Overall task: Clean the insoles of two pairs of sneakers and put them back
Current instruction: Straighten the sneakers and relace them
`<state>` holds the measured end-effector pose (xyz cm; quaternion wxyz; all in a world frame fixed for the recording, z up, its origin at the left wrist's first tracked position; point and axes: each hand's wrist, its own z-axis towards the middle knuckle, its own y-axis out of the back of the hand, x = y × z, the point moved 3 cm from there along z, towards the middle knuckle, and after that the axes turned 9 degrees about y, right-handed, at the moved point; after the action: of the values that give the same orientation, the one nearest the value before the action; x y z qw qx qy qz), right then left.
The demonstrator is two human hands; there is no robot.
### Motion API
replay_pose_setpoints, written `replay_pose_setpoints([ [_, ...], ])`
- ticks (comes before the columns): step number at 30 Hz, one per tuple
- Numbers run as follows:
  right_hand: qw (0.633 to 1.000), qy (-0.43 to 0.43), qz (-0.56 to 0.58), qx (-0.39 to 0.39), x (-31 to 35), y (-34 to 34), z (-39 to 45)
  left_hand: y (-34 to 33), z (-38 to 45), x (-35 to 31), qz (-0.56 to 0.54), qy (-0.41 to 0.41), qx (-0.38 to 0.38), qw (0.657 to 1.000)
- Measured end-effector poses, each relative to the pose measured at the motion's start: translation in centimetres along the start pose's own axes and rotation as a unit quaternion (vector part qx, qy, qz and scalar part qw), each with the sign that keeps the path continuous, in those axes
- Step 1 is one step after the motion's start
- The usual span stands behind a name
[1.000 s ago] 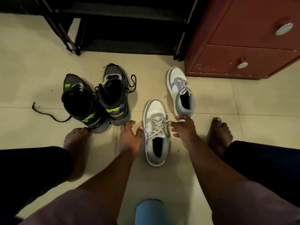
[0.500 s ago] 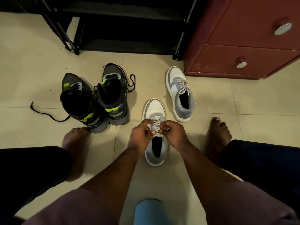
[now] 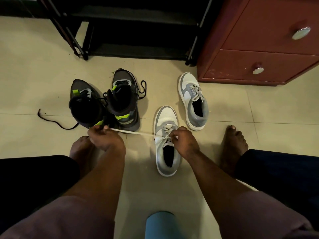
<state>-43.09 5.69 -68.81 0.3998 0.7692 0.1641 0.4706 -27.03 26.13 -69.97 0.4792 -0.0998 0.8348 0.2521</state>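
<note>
- A loose black lace (image 3: 51, 120) trails on the floor (image 3: 34, 66) at the left of the frame, running to the dark pair (image 3: 103, 104), which stands just left of centre, shoes touching, tops gaping open.
- The left hand (image 3: 105, 138) sits below that pair with its fingers curled round the end of a white lace (image 3: 133, 132), drawn taut toward the right.
- That lace runs to the near grey shoe (image 3: 166, 140) at centre, which lies flat on the floor, toe pointing up the frame.
- The right hand (image 3: 184, 141) rests on the shoe's eyelets, fingertips pinching at the lacing; what exactly it nips is hard to tell from here.
- The second grey shoe (image 3: 193, 100) lies up and to the right, apart, near the red cabinet (image 3: 250, 49), laces tied.
- The step looks like loosening the lace so the insole can come out. It would go best with the right hand holding the shoe down while the left pulls level and steady, then slackening the crossings row by row and spreading the tongue wide.
- No insole shows; presumably each is inside its shoe.
</note>
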Motion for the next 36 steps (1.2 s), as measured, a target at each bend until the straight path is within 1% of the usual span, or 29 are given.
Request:
replay_pose_setpoints([
  [1, 1.0, -0.011, 0.013, -0.007, -0.1, 0.0, 0.0, 0.5, -0.7, 0.3, 0.099, -0.04, -0.034, 0.994],
  [2, 0.999, -0.016, 0.025, -0.015, -0.2, 0.0, 0.1, 0.6, -2.0, 0.4, 0.19, -0.108, -0.019, 0.976],
  [3, 0.999, -0.014, 0.037, -0.024, -0.2, 0.0, 0.2, 0.1, -3.3, 0.9, 0.246, -0.178, 0.067, 0.95],
  [4, 0.998, -0.011, 0.055, -0.034, -0.2, 0.0, 0.2, -0.8, -5.0, 1.5, 0.267, -0.199, 0.19, 0.923],
  [5, 0.996, -0.015, 0.081, -0.042, -0.2, -0.1, 0.2, -1.7, -6.8, 2.2, 0.298, -0.178, 0.313, 0.884],
  [6, 0.992, -0.027, 0.112, -0.047, -0.4, -0.3, 0.0, -2.6, -8.4, 3.0, 0.339, -0.171, 0.4, 0.834],
  [7, 0.989, -0.038, 0.137, -0.049, -0.6, -0.4, -0.1, -3.2, -9.9, 3.3, 0.397, -0.196, 0.442, 0.78],
  [8, 0.986, -0.04, 0.155, -0.052, -0.9, -0.5, -0.3, -3.8, -10.9, 3.6, 0.446, -0.225, 0.452, 0.739],
  [9, 0.984, -0.036, 0.163, -0.056, -1.1, -0.6, -0.4, -4.4, -11.5, 3.7, 0.472, -0.251, 0.435, 0.725],
  [10, 0.983, -0.029, 0.171, -0.058, -1.2, -0.6, -0.4, -4.6, -11.9, 3.2, 0.477, -0.276, 0.418, 0.722],
  [11, 0.983, -0.023, 0.171, -0.056, -1.2, -0.4, -0.4, -4.8, -11.9, 3.0, 0.474, -0.278, 0.41, 0.727],
  [12, 0.984, -0.016, 0.167, -0.054, -1.2, -0.3, -0.4, -5.0, -11.5, 2.9, 0.467, -0.263, 0.409, 0.739],
  [14, 0.987, -0.002, 0.154, -0.053, -1.2, -0.2, -0.3, -5.2, -10.6, 2.3, 0.45, -0.214, 0.423, 0.757],
  [16, 0.986, 0.005, 0.153, -0.061, -1.2, -0.1, -0.3, -5.5, -9.9, 1.4, 0.449, -0.183, 0.434, 0.759],
  [17, 0.986, 0.008, 0.154, -0.063, -1.0, 0.0, -0.3, -5.7, -9.7, 1.0, 0.433, -0.146, 0.446, 0.769],
  [18, 0.984, 0.01, 0.168, -0.064, -0.7, 0.0, -0.3, -5.8, -9.8, 0.8, 0.395, -0.092, 0.471, 0.783],
  [19, 0.978, 0.008, 0.201, -0.057, -0.2, 0.1, -0.3, -5.9, -10.1, 0.6, 0.359, -0.041, 0.498, 0.788],
  [20, 0.965, -0.002, 0.259, -0.049, 0.3, 0.2, -0.2, -5.8, -10.5, 0.2, 0.333, -0.008, 0.526, 0.783],
  [22, 0.931, -0.023, 0.365, -0.023, 1.7, 0.7, 0.0, -5.5, -11.1, -0.4, 0.326, 0.019, 0.557, 0.763],
  [24, 0.911, -0.04, 0.41, -0.009, 2.0, 1.0, 0.5, -5.1, -11.5, -0.8, 0.309, 0.033, 0.575, 0.757],
  [25, 0.91, -0.047, 0.413, -0.014, 1.9, 1.2, 0.8, -5.1, -11.7, -1.0, 0.296, 0.038, 0.58, 0.758],
  [28, 0.924, -0.071, 0.37, -0.064, 1.2, 1.8, 1.0, -5.1, -11.3, -1.1, 0.258, 0.04, 0.589, 0.765],
  [30, 0.924, -0.088, 0.363, -0.081, 1.0, 1.9, 0.6, -5.2, -10.5, -1.3, 0.263, 0.006, 0.601, 0.755],
  [31, 0.919, -0.1, 0.373, -0.083, 1.0, 1.9, 0.3, -5.2, -10.0, -1.4, 0.272, -0.01, 0.607, 0.747],
  [33, 0.906, -0.122, 0.394, -0.093, 0.5, 1.6, -0.2, -5.3, -9.1, -1.7, 0.279, -0.009, 0.617, 0.736],
  [36, 0.921, -0.149, 0.341, -0.12, -0.6, 1.3, -0.2, -5.4, -8.1, -2.1, 0.296, -0.006, 0.619, 0.728],
])
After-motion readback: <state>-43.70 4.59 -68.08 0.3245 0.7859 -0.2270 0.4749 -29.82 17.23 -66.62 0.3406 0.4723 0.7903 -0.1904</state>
